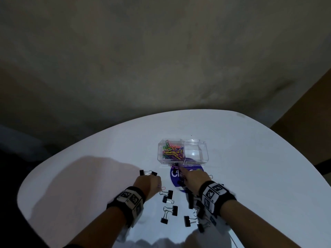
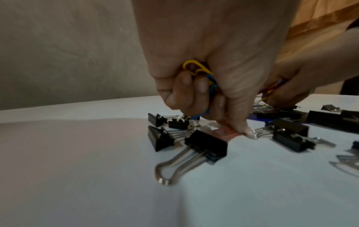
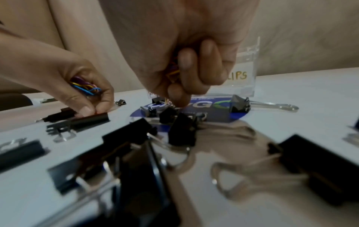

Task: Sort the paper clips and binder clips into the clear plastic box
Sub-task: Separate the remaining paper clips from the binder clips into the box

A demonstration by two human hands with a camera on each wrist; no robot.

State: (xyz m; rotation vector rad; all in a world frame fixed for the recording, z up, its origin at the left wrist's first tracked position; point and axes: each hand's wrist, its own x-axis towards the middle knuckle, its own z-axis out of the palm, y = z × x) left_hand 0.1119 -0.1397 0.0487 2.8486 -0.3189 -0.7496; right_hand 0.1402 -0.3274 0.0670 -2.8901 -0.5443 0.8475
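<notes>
A clear plastic box (image 1: pixel 182 152) stands mid-table; its left compartment holds a heap of coloured paper clips (image 1: pixel 172 149), and its right compartment looks bare. Several black binder clips (image 1: pixel 170 210) lie scattered on the white table (image 1: pixel 250 158) near both hands. My left hand (image 1: pixel 149 183) is curled round a bunch of coloured paper clips (image 2: pixel 202 76), and its fingertips (image 2: pixel 242 130) pinch a pink paper clip (image 2: pixel 225 132) on the table. My right hand (image 1: pixel 194 177) also grips coloured paper clips (image 3: pixel 172 69), its fingertip (image 3: pixel 180 101) down among binder clips (image 3: pixel 180 127) on the blue round sticker (image 1: pixel 186 173).
The table's rounded far edge (image 1: pixel 179 111) lies beyond the box, with a dim wall behind. A box label reading "LIPS" (image 3: pixel 238 75) shows in the right wrist view. More binder clips (image 1: pixel 189 221) lie close to my right forearm.
</notes>
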